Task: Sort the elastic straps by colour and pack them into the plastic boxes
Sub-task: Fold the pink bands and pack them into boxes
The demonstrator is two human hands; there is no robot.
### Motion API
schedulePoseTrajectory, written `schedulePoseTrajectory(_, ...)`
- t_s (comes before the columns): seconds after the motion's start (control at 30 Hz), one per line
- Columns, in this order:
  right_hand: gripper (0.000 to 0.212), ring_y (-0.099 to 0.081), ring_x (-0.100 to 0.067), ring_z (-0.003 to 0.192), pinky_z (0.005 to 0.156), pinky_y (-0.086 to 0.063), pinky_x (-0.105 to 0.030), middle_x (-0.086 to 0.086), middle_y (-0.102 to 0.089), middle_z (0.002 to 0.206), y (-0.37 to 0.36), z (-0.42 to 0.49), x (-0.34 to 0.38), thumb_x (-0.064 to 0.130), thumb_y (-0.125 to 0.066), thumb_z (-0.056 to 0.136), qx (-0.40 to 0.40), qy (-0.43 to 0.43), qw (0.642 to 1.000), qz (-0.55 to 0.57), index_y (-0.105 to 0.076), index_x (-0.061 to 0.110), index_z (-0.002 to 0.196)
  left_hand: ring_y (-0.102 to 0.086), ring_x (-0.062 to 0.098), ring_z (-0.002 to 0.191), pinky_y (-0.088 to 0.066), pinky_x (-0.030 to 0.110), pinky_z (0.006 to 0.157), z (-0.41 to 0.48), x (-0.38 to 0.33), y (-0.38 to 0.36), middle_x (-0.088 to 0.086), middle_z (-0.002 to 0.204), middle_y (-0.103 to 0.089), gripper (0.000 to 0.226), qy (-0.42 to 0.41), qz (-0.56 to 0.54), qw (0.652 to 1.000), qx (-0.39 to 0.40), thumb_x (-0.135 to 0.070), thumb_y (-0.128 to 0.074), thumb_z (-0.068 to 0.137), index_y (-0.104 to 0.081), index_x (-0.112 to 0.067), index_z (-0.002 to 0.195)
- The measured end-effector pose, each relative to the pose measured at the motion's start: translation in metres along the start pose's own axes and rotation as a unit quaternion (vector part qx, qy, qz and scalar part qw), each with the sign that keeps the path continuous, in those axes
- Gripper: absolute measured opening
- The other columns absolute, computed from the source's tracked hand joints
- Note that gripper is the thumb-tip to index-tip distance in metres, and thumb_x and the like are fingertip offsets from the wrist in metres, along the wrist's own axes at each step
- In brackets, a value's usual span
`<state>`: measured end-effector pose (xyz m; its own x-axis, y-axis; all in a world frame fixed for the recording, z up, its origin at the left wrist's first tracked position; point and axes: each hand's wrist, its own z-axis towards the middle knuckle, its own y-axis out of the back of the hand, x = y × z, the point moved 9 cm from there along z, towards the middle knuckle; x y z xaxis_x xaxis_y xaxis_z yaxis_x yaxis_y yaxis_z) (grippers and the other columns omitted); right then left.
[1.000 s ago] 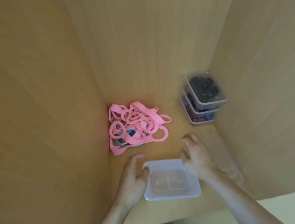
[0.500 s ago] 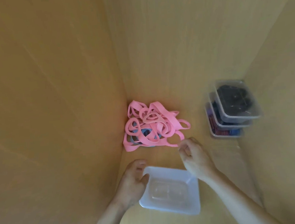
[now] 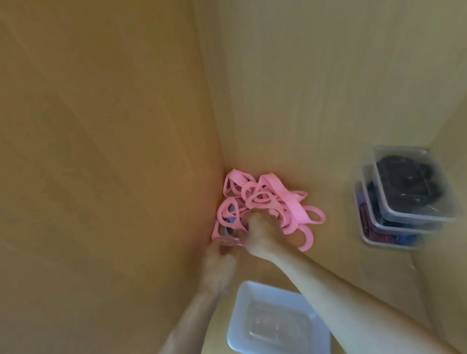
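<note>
A tangle of pink elastic straps (image 3: 273, 199) lies in the back left corner of a wooden compartment, with a bit of blue strap (image 3: 231, 221) showing underneath. My right hand (image 3: 259, 236) reaches into the pile and its fingers curl into the pink straps. My left hand (image 3: 219, 259) is at the pile's near left edge, fingers curled on a pink strap. An empty clear plastic box (image 3: 278, 332) sits near the front, below both forearms.
Three stacked clear plastic boxes (image 3: 404, 199) stand at the right wall; the top one holds black straps, the lower ones dark blue and red ones. Wooden walls close in on the left, back and right.
Both hands left the empty box and moved forward into the pink pile. The view shifted, so the pile and the stack sit lower and further right.
</note>
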<state>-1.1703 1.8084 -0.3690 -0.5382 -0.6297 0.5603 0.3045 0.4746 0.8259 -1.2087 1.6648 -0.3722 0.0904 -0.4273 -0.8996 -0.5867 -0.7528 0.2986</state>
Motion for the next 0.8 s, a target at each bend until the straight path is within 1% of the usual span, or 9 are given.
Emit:
schedulePoseTrajectory(0.07,0.021,-0.061,-0.018,0.076,0.062,-0.044,-0.029,0.006,-0.065,0.076,0.001,0.001,-0.007,0.021,-0.067,0.09,0.0,0.002,0.998,0.06,-0.062,0.022,0.069,-0.061,0.009,0.078,-0.043,0.008,0.058,0.004,0.004,0.005,-0.002,0.089,-0.071,0.016,0.013,-0.028,0.999,-0.008,0.003,-0.062,0.089,-0.071,-0.003,0.101)
schedulePoseTrajectory(0.13,0.012,-0.062,-0.011,0.082,0.069,-0.046,-0.024,0.009,-0.068,0.087,0.012,-0.003,-0.01,0.016,-0.068,0.09,-0.021,0.01,0.989,0.146,-0.069,0.022,0.08,-0.061,0.015,0.079,-0.044,0.018,0.058,0.007,0.006,0.007,0.002,0.088,-0.07,0.014,0.032,-0.06,0.998,-0.012,0.0,-0.061,0.092,-0.069,-0.005,0.102)
schedulePoseTrajectory(0.23,0.026,-0.06,-0.003,0.077,0.068,-0.043,-0.012,0.018,-0.066,0.082,0.033,-0.02,-0.013,0.009,-0.072,0.088,-0.054,0.056,0.966,0.245,-0.065,0.032,0.078,-0.062,0.017,0.075,-0.046,0.026,0.059,0.013,0.002,0.003,0.008,0.095,-0.073,0.011,0.054,-0.119,0.991,0.012,-0.01,-0.06,0.096,-0.069,-0.009,0.102)
schedulePoseTrajectory(0.37,0.024,-0.057,-0.005,0.073,0.069,-0.043,-0.017,0.017,-0.065,0.082,0.042,-0.035,-0.019,0.012,-0.074,0.088,-0.03,0.064,0.958,0.278,-0.067,0.034,0.081,-0.068,0.013,0.072,-0.047,0.026,0.06,0.023,-0.013,-0.014,0.004,0.089,-0.076,0.021,0.052,-0.226,0.97,0.067,-0.024,-0.056,0.101,-0.072,-0.011,0.105)
schedulePoseTrajectory(0.47,0.022,-0.057,-0.007,0.078,0.072,-0.044,-0.021,0.015,-0.064,0.085,0.043,-0.044,-0.022,0.014,-0.076,0.086,-0.021,0.068,0.963,0.26,-0.069,0.034,0.082,-0.07,0.014,0.074,-0.052,0.027,0.062,0.027,-0.015,-0.016,0.008,0.096,-0.076,0.023,0.069,-0.301,0.95,0.039,-0.022,-0.056,0.101,-0.074,-0.008,0.105)
schedulePoseTrajectory(0.57,0.017,-0.06,-0.006,0.09,0.079,-0.045,-0.019,0.015,-0.065,0.091,0.048,-0.049,-0.027,0.014,-0.073,0.087,-0.005,0.092,0.965,0.245,-0.07,0.029,0.081,-0.071,0.015,0.072,-0.055,0.027,0.058,0.026,-0.013,-0.01,0.008,0.09,-0.077,0.019,0.069,-0.318,0.945,0.014,-0.016,-0.059,0.1,-0.075,-0.008,0.096)
schedulePoseTrajectory(0.67,0.019,-0.058,-0.003,0.097,0.082,-0.043,-0.012,0.015,-0.065,0.092,0.075,-0.033,-0.045,0.003,-0.069,0.087,-0.085,0.077,0.973,0.198,-0.074,0.02,0.08,-0.072,0.014,0.074,-0.057,0.024,0.06,0.014,-0.018,-0.004,0.006,0.085,-0.076,0.02,0.037,-0.296,0.954,0.027,-0.013,-0.059,0.099,-0.076,-0.01,0.09)
schedulePoseTrajectory(0.73,0.016,-0.057,-0.014,0.1,0.085,-0.045,-0.025,0.013,-0.061,0.094,0.09,-0.015,-0.055,0.005,-0.064,0.088,-0.14,0.046,0.984,0.102,-0.074,0.018,0.086,-0.071,0.012,0.075,-0.057,0.022,0.061,0.003,-0.02,0.0,0.005,0.086,-0.077,0.023,0.02,-0.267,0.963,0.034,-0.012,-0.06,0.098,-0.079,-0.015,0.085)
schedulePoseTrajectory(0.8,0.014,-0.052,-0.028,0.106,0.091,-0.043,-0.038,-0.002,-0.058,0.103,0.088,0.009,-0.059,0.02,-0.062,0.092,-0.124,0.014,0.992,-0.034,-0.072,0.015,0.101,-0.07,0.012,0.077,-0.056,0.021,0.063,-0.005,-0.02,0.004,0.006,0.087,-0.076,0.025,0.01,-0.244,0.969,0.045,-0.013,-0.061,0.097,-0.08,-0.017,0.082)
